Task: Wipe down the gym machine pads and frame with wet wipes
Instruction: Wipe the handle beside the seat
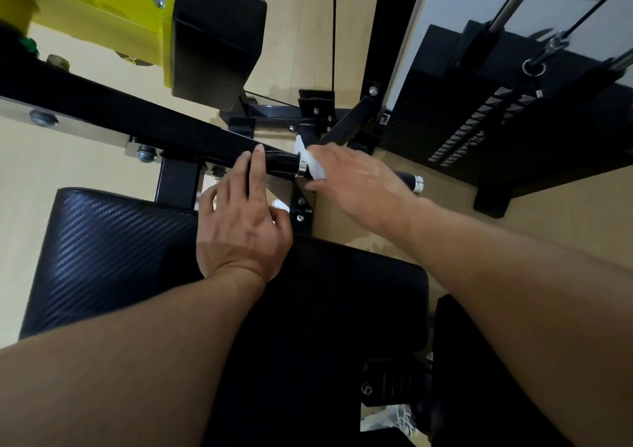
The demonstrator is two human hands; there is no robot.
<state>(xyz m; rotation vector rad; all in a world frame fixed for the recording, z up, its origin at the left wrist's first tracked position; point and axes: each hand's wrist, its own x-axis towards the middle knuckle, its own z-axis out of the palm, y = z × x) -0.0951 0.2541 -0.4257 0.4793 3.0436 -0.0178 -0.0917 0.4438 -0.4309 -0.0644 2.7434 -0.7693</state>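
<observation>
A black handle bar (282,165) with chrome end rings runs across the middle, above the black textured seat pad (113,251). My right hand (352,183) holds a white wet wipe (310,160) wrapped round the bar just right of one chrome ring. My left hand (239,220) rests on the bar's left part and the black frame beam (137,117), fingers fairly straight. The far chrome end (417,183) of the bar shows past my right wrist.
A yellow and black block (164,28) hangs at the upper left. The black weight stack (496,117) with cable and guide rods stands at the right. Bolted frame joints (313,111) sit beyond the bar on the wooden floor. White items (390,419) lie at the bottom.
</observation>
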